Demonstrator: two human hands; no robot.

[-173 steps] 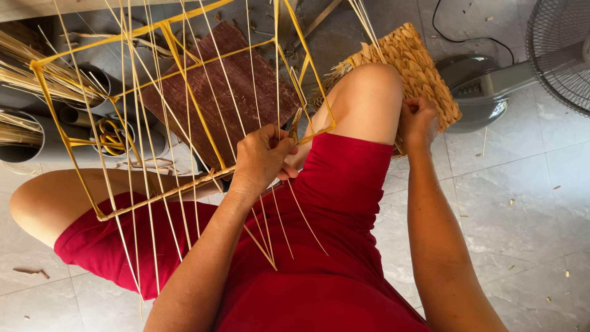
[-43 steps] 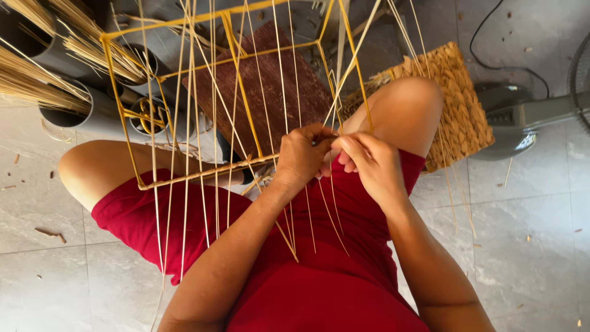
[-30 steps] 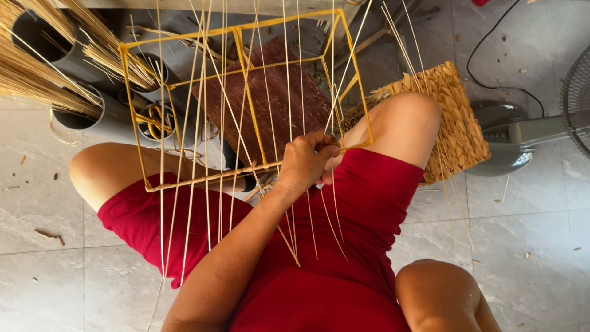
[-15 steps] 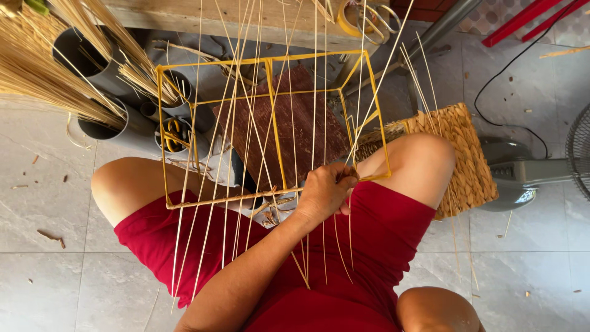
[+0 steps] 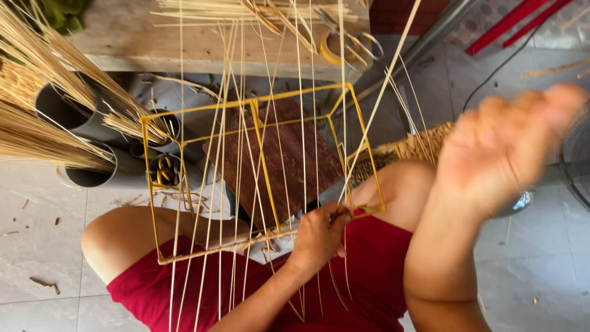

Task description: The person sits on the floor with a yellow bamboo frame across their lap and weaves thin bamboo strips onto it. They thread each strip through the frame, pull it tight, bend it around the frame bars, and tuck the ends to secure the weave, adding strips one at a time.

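Left hand (image 5: 319, 237) pinches thin pale reed strips (image 5: 344, 184) at yellow wire box frame (image 5: 258, 117) lower corner; blurred right hand (image 5: 504, 147) open, empty, well clear above knee.

The left hand (image 5: 319, 237) is curled, fingers pinched closed, forearm running down toward the lower edge of view. The right hand (image 5: 504, 147) is raised, blurred, fingers spread loosely and empty, its forearm rising steeply. Both bare knees are bent outward.

Grey pipes (image 5: 92, 141) of straw, scissors (image 5: 359, 46), fan (image 5: 578, 166)
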